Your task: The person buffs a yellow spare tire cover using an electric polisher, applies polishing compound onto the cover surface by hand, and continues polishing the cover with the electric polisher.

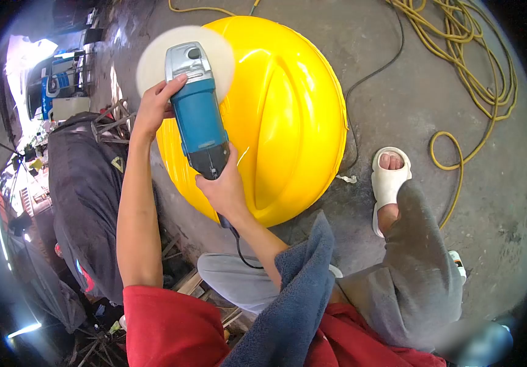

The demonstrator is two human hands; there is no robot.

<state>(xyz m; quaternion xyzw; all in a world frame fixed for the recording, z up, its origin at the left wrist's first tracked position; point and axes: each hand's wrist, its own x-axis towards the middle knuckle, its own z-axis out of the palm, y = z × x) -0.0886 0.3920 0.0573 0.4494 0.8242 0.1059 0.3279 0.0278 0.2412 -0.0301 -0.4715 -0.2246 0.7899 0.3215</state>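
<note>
A blue power polisher (200,116) with a silver head and a round white pad (152,61) lies over the upper left part of a large glossy yellow dome (294,122). At the polisher's head, my left hand (156,104) is closed round its left side, thumb on the metal. My right hand (224,189) wraps the black rear handle, from which a dark cord runs down. The pad reaches past the dome's left edge. Part of the pad is hidden under the tool.
Yellow hose (459,37) lies coiled on the concrete floor (392,98) at the upper right. A black cord (373,74) runs beside the dome. My foot in a white sandal (386,180) is at the right. A dark cloth-covered object (83,183) stands at the left.
</note>
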